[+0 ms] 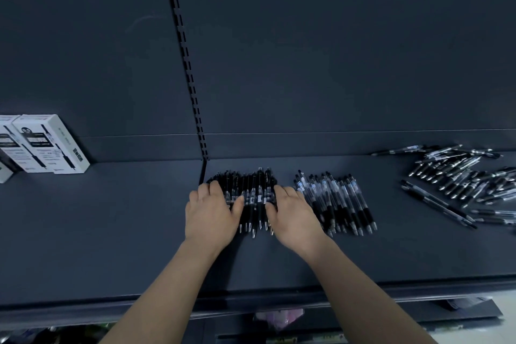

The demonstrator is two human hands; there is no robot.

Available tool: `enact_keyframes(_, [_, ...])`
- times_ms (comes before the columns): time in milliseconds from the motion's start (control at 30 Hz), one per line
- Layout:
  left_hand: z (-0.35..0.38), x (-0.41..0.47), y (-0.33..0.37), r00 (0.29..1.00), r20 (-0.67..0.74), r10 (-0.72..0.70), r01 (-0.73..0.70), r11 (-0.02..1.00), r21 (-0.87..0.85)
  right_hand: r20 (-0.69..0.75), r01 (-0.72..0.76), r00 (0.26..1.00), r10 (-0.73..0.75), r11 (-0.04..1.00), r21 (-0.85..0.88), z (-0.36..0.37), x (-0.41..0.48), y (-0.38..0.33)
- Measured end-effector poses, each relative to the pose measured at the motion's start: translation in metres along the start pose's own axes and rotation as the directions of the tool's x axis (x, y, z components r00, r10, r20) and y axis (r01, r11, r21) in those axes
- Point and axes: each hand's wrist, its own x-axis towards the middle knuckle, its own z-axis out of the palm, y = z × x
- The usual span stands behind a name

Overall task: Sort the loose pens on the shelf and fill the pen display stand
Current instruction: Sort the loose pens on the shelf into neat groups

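A tight row of black pens [252, 195] lies side by side on the dark shelf [111, 232], tips toward me. My left hand [210, 211] rests flat on the row's left end, fingers spread. My right hand [293, 213] presses against its right end, also flat. Neither hand grips a pen. Right of them lies a second row of clear-barrelled pens [337, 201]. A loose, unsorted heap of pens [463, 176] sprawls at the far right. No pen display stand is in view.
White pen boxes [51, 144] stand at the shelf's back left. A slotted upright [190, 64] splits the back panel. The shelf's front edge [251, 299] runs below my forearms, with a lower shelf of goods beneath.
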Motion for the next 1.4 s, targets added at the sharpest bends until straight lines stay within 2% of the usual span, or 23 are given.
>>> enact_keyframes(233, [-0.011,-0.009,0.052,0.977,-0.089,0.193,-0.197,0.980,-0.037,-0.136,0.052,0.989,-0.056,0.998,-0.030,-0.042,-0.019,0.034])
enact_keyframes(433, [-0.004,-0.017,0.121,0.932,-0.082,0.354,-0.361,0.928,-0.094,-0.237,-0.038,0.971,0.024,0.998,-0.054,-0.085,-0.041,0.100])
enact_keyframes(567, [0.018,-0.019,0.175,0.901,-0.066,0.429,-0.434,0.891,-0.132,-0.238,-0.125,0.965,0.112,0.991,-0.040,-0.109,-0.050,0.158])
enact_keyframes(700, [0.049,-0.021,0.235,0.874,-0.009,0.485,-0.478,0.858,-0.190,-0.244,-0.166,0.958,0.153,0.985,-0.035,-0.139,-0.055,0.227])
enact_keyframes(867, [0.094,-0.021,0.303,0.795,0.147,0.588,-0.540,0.798,-0.270,-0.219,-0.245,0.946,0.239,0.969,0.001,-0.176,-0.060,0.305])
enact_keyframes(1000, [0.122,-0.020,0.340,0.755,0.229,0.614,-0.571,0.788,-0.232,-0.223,-0.213,0.950,0.219,0.976,0.053,-0.190,-0.064,0.343])
enact_keyframes(1100, [0.133,-0.019,0.351,0.766,0.243,0.595,-0.576,0.803,-0.152,-0.212,-0.158,0.961,0.177,0.982,0.103,-0.193,-0.062,0.361])
enact_keyframes(1200, [0.135,-0.019,0.353,0.784,0.260,0.564,-0.551,0.825,-0.125,-0.163,-0.074,0.982,0.093,0.990,0.123,-0.191,-0.054,0.371])
enact_keyframes(1400, [0.127,-0.018,0.344,0.758,0.324,0.566,-0.585,0.810,-0.047,-0.019,-0.014,1.000,0.018,0.987,0.162,-0.181,-0.036,0.367])
